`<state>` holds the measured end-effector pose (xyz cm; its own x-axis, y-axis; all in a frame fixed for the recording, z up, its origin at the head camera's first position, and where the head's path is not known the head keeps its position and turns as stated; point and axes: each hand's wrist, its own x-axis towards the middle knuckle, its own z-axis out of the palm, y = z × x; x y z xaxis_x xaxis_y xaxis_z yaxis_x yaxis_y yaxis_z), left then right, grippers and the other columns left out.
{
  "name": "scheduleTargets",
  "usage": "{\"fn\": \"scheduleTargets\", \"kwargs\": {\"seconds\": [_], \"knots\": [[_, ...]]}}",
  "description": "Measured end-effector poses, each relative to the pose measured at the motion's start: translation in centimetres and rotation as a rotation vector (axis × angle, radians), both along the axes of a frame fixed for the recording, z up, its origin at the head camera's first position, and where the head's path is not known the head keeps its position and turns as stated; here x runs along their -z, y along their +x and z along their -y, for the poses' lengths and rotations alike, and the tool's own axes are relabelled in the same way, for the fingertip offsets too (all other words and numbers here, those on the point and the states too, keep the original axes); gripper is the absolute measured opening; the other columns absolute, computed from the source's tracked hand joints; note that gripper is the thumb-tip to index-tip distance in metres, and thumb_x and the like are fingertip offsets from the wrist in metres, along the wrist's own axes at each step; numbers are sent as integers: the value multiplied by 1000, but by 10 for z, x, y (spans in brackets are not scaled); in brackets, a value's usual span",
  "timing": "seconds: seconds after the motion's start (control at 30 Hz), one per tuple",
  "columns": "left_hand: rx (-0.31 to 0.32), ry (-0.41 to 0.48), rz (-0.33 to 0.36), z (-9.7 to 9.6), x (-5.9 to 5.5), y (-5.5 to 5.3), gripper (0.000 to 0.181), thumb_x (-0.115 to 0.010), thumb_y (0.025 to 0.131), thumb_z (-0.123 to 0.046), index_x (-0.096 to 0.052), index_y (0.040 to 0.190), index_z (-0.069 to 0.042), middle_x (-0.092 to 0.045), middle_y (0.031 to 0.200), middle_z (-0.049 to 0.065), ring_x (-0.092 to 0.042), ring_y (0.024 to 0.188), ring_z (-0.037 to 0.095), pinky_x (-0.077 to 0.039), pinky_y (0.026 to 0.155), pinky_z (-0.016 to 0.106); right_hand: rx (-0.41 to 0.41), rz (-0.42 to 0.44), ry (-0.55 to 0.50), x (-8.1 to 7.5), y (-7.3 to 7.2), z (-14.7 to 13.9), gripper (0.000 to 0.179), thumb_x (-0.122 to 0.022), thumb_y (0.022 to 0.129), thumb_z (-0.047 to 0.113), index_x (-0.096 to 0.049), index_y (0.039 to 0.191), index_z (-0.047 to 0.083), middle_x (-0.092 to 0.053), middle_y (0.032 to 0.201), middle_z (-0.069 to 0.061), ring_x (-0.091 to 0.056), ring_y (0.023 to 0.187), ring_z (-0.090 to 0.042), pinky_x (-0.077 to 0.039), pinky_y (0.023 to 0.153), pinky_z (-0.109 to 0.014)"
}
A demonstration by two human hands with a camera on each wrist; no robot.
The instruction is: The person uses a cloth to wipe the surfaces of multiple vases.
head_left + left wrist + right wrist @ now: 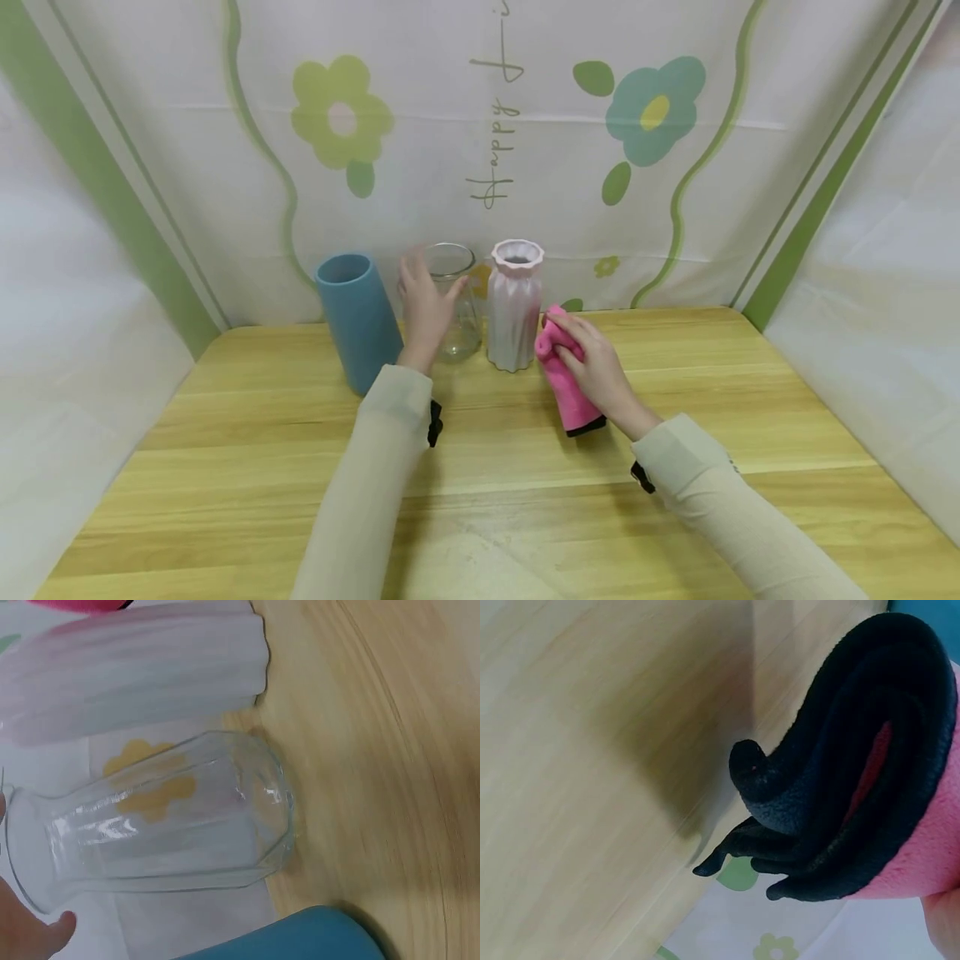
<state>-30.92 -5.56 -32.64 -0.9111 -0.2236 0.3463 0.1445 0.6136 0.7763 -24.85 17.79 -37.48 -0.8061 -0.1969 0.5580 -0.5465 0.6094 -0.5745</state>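
Note:
A clear glass vase (459, 321) stands upright between a blue vase (360, 325) and a pink-and-white fluted vase (514, 308). My left hand (426, 312) is at the left side of the glass vase's rim, thumb and fingers spread apart, slightly blurred. The left wrist view has the thumb (52, 934) beside the mouth of the glass vase (165, 817). With my right hand (596, 367) I grip a folded pink cloth (566, 387) just right of the fluted vase. Black edging (922, 690) shows in folded layers at the cloth's end in the right wrist view.
The vases stand in a row near the back edge of a wooden table (480, 517). Behind them hangs a white sheet (442, 150) printed with flowers and lettering. More white fabric (885, 275) closes in both sides.

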Motion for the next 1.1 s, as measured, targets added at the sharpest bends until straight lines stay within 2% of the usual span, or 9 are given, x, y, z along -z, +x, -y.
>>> {"fn": "scheduleTargets", "kwargs": {"seconds": [0.07, 0.2, 0.47, 0.67, 0.87, 1.1], "knots": [[18, 39, 46, 4, 1, -3, 90, -64, 89, -41, -12, 153, -7, -6, 159, 20, -13, 146, 41, -26, 116, 52, -2, 2, 0, 0, 0, 0, 46, -64, 85, -6, -58, 130, 4, -55, 133, -22, -52, 124, -39, -45, 103, -47], [53, 75, 94, 8, 1, -7, 94, -63, 90, -43, -4, 154, -7, -4, 160, 19, -12, 147, 39, -23, 117, 51, -9, 2, -3, 2, -1, 1, 47, -64, 85, -6, -58, 130, 4, -56, 132, -22, -54, 122, -39, -46, 102, -47], [108, 109, 104, 9, 5, -11, 89, -60, 92, -41, -7, 153, -3, -3, 159, 21, -11, 148, 38, -19, 119, 47, -1, 8, 6, 4, -1, 1, 49, -64, 86, -5, -57, 132, 6, -56, 132, -21, -54, 121, -38, -46, 101, -46], [125, 132, 130, 6, 6, -13, 89, -58, 93, -43, -5, 154, -6, 3, 160, 19, -9, 148, 38, -20, 119, 49, -11, -13, 9, 4, -1, 2, 48, -65, 85, -5, -58, 131, 5, -57, 130, -22, -57, 119, -38, -48, 99, -44], [119, 109, 144, 8, 4, -12, 87, -57, 93, -45, -6, 154, -7, 2, 160, 18, -15, 147, 39, -23, 117, 50, -16, -20, 4, 4, 0, 5, 46, -65, 85, -5, -58, 130, 4, -57, 129, -22, -56, 120, -39, -47, 99, -47], [114, 41, 167, 11, 1, -11, 89, -60, 90, -47, -11, 154, -10, 1, 160, 16, -17, 146, 39, -26, 116, 51, -10, -25, 6, 2, 1, 6, 47, -65, 85, -5, -58, 130, 4, -58, 128, -22, -56, 119, -38, -47, 100, -46]]}}
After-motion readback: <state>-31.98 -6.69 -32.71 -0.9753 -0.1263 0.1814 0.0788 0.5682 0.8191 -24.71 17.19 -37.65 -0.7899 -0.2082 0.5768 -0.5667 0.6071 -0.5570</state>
